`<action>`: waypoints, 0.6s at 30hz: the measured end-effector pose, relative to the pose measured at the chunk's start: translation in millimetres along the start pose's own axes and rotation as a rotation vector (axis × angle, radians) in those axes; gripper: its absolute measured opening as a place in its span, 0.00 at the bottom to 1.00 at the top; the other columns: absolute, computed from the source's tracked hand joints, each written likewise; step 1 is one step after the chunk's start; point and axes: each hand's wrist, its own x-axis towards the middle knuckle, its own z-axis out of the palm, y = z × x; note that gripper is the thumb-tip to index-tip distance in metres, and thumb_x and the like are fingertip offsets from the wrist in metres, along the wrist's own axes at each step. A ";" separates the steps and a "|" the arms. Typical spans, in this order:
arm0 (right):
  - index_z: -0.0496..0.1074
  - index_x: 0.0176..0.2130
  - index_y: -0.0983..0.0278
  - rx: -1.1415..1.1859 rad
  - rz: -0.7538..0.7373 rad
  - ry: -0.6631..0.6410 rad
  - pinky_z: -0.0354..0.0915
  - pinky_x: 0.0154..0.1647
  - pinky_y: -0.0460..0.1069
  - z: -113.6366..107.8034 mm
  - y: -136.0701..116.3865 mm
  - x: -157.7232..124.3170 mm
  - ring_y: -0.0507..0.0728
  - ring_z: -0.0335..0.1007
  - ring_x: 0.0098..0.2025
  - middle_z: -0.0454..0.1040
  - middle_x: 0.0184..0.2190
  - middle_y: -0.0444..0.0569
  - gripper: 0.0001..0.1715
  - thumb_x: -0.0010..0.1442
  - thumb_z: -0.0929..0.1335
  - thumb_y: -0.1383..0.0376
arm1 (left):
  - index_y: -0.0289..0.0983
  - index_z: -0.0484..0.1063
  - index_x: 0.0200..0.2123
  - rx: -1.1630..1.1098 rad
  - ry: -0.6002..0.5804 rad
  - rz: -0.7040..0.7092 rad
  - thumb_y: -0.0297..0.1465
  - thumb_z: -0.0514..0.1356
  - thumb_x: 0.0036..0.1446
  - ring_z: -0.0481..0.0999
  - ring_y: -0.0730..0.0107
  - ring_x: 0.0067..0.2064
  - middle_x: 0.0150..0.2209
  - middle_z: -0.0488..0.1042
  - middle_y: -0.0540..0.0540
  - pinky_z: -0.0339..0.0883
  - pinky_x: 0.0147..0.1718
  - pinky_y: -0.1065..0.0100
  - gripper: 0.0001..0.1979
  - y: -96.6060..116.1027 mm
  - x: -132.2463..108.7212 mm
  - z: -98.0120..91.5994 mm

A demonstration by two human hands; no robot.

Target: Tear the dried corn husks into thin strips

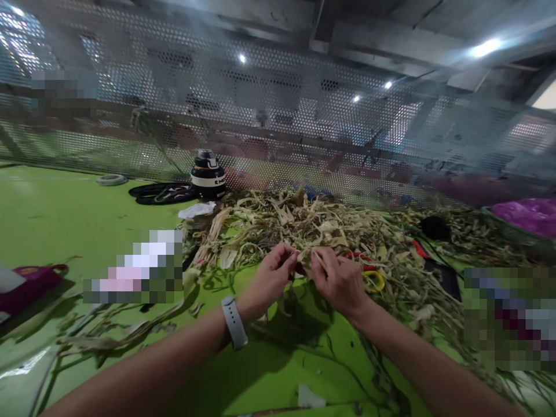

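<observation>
Both hands meet over the green table, in front of a large heap of dried plant stems and leaves. My left hand, below a light wrist band, pinches a pale dried plant piece between thumb and fingers. Close beside it, my right hand is closed on the other end of the same piece. Just right of the right hand lies a yellow ring-shaped handle with red parts near it, partly covered by leaves.
A black bottle with a white band stands at the back by a perforated metal screen. Left of it lie a black coiled item and a tape roll. A purple bag sits at far right, a magenta pouch at left.
</observation>
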 end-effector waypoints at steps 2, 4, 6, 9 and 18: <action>0.70 0.33 0.66 -0.057 -0.063 0.003 0.51 0.24 0.46 1.6 1.3 -0.1 0.51 0.63 0.20 0.73 0.21 0.47 0.13 0.62 0.59 0.64 | 0.36 0.64 0.29 -0.071 0.034 -0.053 0.34 0.57 0.52 0.65 0.76 0.26 0.24 0.67 0.52 0.58 0.26 0.75 0.07 -1.6 0.8 -0.3; 0.70 0.34 0.66 -0.059 -0.105 0.002 0.52 0.25 0.46 3.7 2.0 -0.9 0.51 0.63 0.21 0.73 0.22 0.48 0.14 0.63 0.58 0.65 | 0.36 0.64 0.29 -0.127 0.041 -0.077 0.34 0.59 0.51 0.65 0.77 0.26 0.24 0.66 0.53 0.58 0.25 0.76 0.08 -2.3 1.1 -1.0; 0.70 0.35 0.66 -0.061 -0.131 0.017 0.52 0.26 0.46 5.6 2.8 -2.3 0.52 0.63 0.22 0.73 0.23 0.48 0.14 0.63 0.58 0.65 | 0.37 0.64 0.29 -0.148 0.028 -0.082 0.35 0.60 0.50 0.64 0.78 0.25 0.24 0.66 0.53 0.57 0.24 0.77 0.08 -2.2 0.9 -1.4; 0.70 0.38 0.66 -0.055 -0.144 0.022 0.54 0.27 0.46 7.1 4.8 -4.8 0.53 0.62 0.23 0.73 0.24 0.50 0.15 0.64 0.57 0.64 | 0.37 0.65 0.29 -0.172 0.035 -0.064 0.36 0.61 0.50 0.65 0.78 0.26 0.25 0.67 0.53 0.58 0.25 0.77 0.09 -1.6 0.7 -1.4; 0.68 0.46 0.69 -0.180 -0.279 0.024 0.52 0.26 0.49 6.6 10.4 -3.7 0.54 0.60 0.22 0.71 0.22 0.50 0.16 0.63 0.58 0.67 | 0.37 0.67 0.29 -0.361 0.013 -0.209 0.31 0.63 0.49 0.69 0.81 0.24 0.25 0.70 0.54 0.60 0.22 0.80 0.07 -1.3 5.9 -5.5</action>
